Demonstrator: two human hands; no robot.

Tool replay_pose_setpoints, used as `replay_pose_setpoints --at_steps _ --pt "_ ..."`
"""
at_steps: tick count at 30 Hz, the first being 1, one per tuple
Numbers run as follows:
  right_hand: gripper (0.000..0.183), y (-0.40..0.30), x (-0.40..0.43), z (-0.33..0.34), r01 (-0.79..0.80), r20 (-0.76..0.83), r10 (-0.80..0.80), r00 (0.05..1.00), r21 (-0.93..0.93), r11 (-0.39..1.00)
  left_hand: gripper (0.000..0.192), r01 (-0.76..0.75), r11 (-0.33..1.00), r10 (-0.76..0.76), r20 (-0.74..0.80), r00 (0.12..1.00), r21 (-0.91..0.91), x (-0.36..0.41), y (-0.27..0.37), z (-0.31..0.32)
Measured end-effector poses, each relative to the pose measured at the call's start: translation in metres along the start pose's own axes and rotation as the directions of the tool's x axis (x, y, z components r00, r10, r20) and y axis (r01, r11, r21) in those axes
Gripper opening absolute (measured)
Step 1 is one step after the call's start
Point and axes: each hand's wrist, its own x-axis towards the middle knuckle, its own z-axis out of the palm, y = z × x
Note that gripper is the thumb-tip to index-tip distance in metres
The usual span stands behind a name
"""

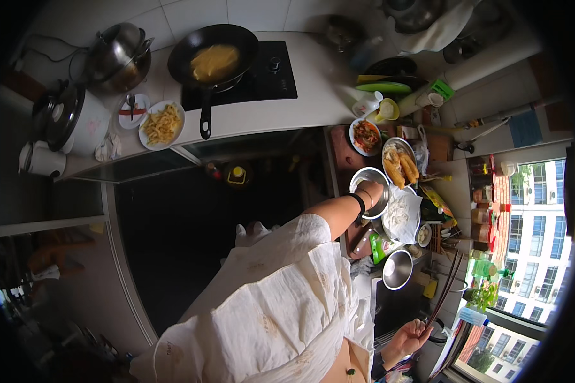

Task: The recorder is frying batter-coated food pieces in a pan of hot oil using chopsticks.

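My left hand (371,190) reaches down into a stainless steel bowl (386,203), and its fingertips are hidden inside. Something whitish shows at the bowl's far side. Long dark chopsticks (445,289) are held in my right hand (407,336), at the lower right, pointing up towards the window side. Beside the left hand stands a container lined with white paper (413,206), with a whitish heap (396,214) on it. Just above, long golden-brown fried pieces (400,165) lie in a steel dish. Another steel bowl (397,269) stands below, between my two hands.
A black wok (177,60) holding yellow food (214,62) sits on the hob, its handle (206,122) jutting past the counter edge. Nearby are a plate of yellow strips (162,125) and a rice cooker (88,122). A bowl of reddish chopped food (365,136) stands at the counter corner. Jars (483,215) line the windowsill.
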Motion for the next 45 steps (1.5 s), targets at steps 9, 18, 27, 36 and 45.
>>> replay_pose_setpoints --at_steps 9,18,27,36,45 --pt "0.027 0.006 -0.005 0.013 -0.082 0.059 0.082 0.995 -0.001 0.997 0.015 -0.050 0.995 0.032 -0.208 0.978 -0.081 -0.018 0.005 -0.013" --pt "0.017 0.016 -0.014 0.008 -0.049 0.093 0.050 0.994 -0.017 0.999 0.032 -0.071 0.948 0.084 0.031 0.996 -0.310 -0.038 0.013 -0.049" --pt "0.020 0.044 -0.019 0.034 -0.020 0.193 0.041 0.980 -0.111 0.994 0.034 -0.270 0.730 0.186 -0.197 0.963 -0.628 -0.055 -0.009 -0.036" --pt "0.029 0.120 0.031 0.102 -0.245 0.282 0.281 0.917 -0.158 0.957 0.022 -0.084 0.506 -0.058 -0.131 0.990 -0.859 -0.220 -0.122 -0.129" --pt "0.028 0.238 0.080 0.185 -0.548 0.403 0.596 0.695 -0.240 0.801 0.032 -0.068 0.314 -0.785 -0.300 0.542 -0.947 -0.474 -0.234 -0.118"
